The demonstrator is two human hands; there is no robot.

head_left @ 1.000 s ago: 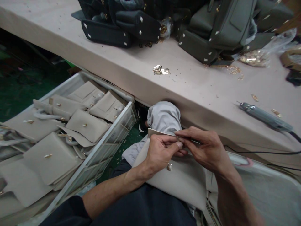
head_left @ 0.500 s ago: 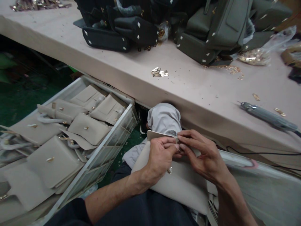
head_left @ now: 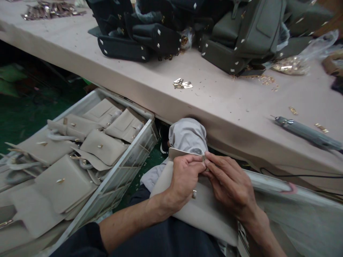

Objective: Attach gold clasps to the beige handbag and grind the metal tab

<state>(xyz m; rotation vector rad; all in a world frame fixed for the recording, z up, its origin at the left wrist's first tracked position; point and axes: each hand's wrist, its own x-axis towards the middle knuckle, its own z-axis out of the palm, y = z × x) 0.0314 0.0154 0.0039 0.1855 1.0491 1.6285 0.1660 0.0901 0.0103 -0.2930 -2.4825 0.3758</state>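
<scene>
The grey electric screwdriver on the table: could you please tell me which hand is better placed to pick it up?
Probably the right hand: the screwdriver lies on that side of the table, while the left hand pinches the beige bag edge farther away.

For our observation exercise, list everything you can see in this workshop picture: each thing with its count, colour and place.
beige bag: one, beige, on the person's lap, gold clasp on its front.
grey cloth: one, pale grey, behind the bag, under the table edge.
crate: one, white, on the floor at left.
bag pieces: many, beige, piled in the crate.
table: one, pinkish, across the top.
dark bags: several, black and olive, far side of the table.
gold fittings: small cluster, mid-table.
power tool: one, grey, on the table at right.
plastic packet: one, clear, gold parts inside, far right.
left hand: on the bag's top edge.
right hand: pinching the same edge.
</scene>
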